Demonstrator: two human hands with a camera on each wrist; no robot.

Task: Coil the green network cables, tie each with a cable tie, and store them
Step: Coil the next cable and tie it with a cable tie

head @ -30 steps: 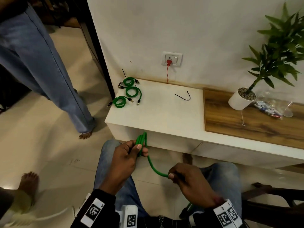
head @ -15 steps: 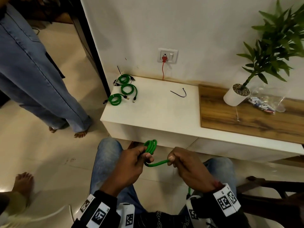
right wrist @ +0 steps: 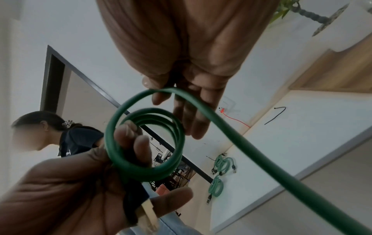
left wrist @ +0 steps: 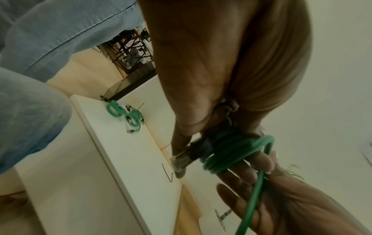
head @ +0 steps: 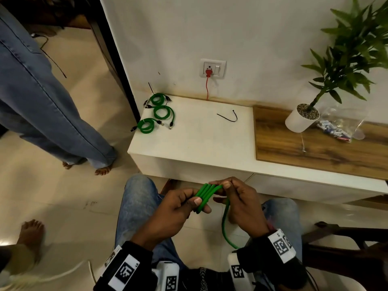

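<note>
My left hand (head: 178,208) pinches the coil (head: 206,195), right fingers (head: 227,184) guiding cable (head: 225,223); a slack pinch could unwind it.

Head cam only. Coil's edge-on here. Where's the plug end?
Observer: Left wrist view: the plug sticks out past the left hand, which grips it beside the coil.
Operator: Coil round or squashed?
Observer: Round in the right wrist view, several turns, open centre.
Operator: Free run?
Observer: The free run leaves the coil's top at the right hand and exits the frame; its far end is unseen.
</note>
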